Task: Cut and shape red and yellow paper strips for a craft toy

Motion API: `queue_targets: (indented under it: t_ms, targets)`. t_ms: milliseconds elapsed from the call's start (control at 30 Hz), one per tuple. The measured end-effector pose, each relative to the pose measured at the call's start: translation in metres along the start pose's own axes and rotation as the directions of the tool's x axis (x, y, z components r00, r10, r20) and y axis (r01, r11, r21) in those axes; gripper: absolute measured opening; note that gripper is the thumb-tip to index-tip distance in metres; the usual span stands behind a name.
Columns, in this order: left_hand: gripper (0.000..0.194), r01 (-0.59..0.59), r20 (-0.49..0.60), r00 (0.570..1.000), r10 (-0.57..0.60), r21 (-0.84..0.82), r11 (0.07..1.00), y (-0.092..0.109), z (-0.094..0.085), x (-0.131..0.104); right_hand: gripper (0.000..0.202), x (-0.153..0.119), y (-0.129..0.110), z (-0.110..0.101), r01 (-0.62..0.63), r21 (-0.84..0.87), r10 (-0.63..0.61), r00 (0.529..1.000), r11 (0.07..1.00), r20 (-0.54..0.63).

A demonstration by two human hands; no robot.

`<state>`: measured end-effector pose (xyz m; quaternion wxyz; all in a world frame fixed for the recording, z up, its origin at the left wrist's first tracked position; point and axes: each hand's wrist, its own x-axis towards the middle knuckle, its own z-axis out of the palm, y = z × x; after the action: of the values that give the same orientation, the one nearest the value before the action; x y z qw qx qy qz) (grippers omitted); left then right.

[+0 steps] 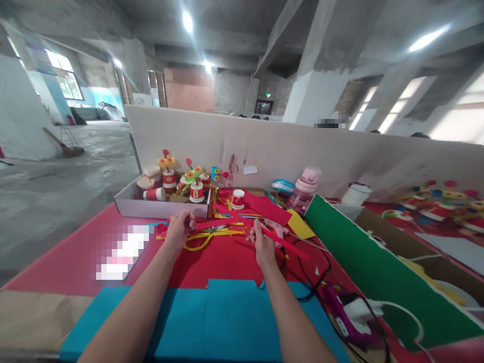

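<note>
My left hand is closed, its fingers curled together above the red tabletop. Red paper pieces lie beside its fingertips, and whether it pinches one of them I cannot tell. My right hand pinches a long red paper strip that slants down to the right. Between the hands lie scissors with yellow handles, among narrow yellow paper strips. Just beyond my right hand rests a pink glue gun, partly covered by the red strip.
A white box holds paper-cup figures. A red-and-white cup and pink bottle stand behind. Blue sheets lie in front. A green panel, purple power strip and black cables are on the right.
</note>
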<state>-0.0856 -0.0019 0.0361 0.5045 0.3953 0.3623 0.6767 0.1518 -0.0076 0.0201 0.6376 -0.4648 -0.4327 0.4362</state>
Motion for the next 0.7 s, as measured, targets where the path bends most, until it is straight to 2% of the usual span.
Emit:
queue_targets:
  t_ms: [100, 167, 233, 267, 333, 433, 700]
  targets:
    - [0.030, 0.036, 0.181, 0.981, -0.064, 0.154, 0.987, -0.004, 0.013, -0.012, 0.052, -0.009, 0.002, 0.008, -0.034, -0.072, 0.038, 0.998, 0.997, 0.056]
    - [0.030, 0.076, 0.332, 0.930, -0.159, 0.247, 0.966, -0.012, 0.027, -0.023, 0.053, -0.017, 0.006, 0.016, -0.053, -0.131, 0.070, 0.989, 0.990, 0.131]
    - [0.035, 0.076, 0.433, 0.873, -0.223, 0.333, 0.940, -0.022, 0.039, -0.033, 0.051, -0.024, 0.009, 0.024, -0.004, -0.172, 0.042, 0.975, 0.985, 0.218]
    - [0.039, 0.075, 0.441, 0.865, -0.241, 0.362, 0.929, -0.026, 0.043, -0.036, 0.049, -0.027, 0.011, 0.027, 0.039, -0.177, 0.008, 0.966, 0.984, 0.258]
    - [0.047, 0.088, 0.384, 0.889, -0.250, 0.392, 0.916, -0.033, 0.047, -0.040, 0.046, -0.030, 0.012, 0.031, 0.122, -0.162, -0.066, 0.947, 0.979, 0.314]
    - [0.051, 0.087, 0.300, 0.929, -0.215, 0.387, 0.918, -0.034, 0.047, -0.039, 0.046, -0.030, 0.011, 0.030, 0.169, -0.154, -0.105, 0.930, 0.974, 0.353]
    - [0.056, -0.015, 0.299, 0.949, -0.097, 0.350, 0.937, -0.027, 0.038, -0.030, 0.047, -0.021, 0.009, 0.022, 0.080, -0.192, -0.021, 0.957, 0.978, 0.290]
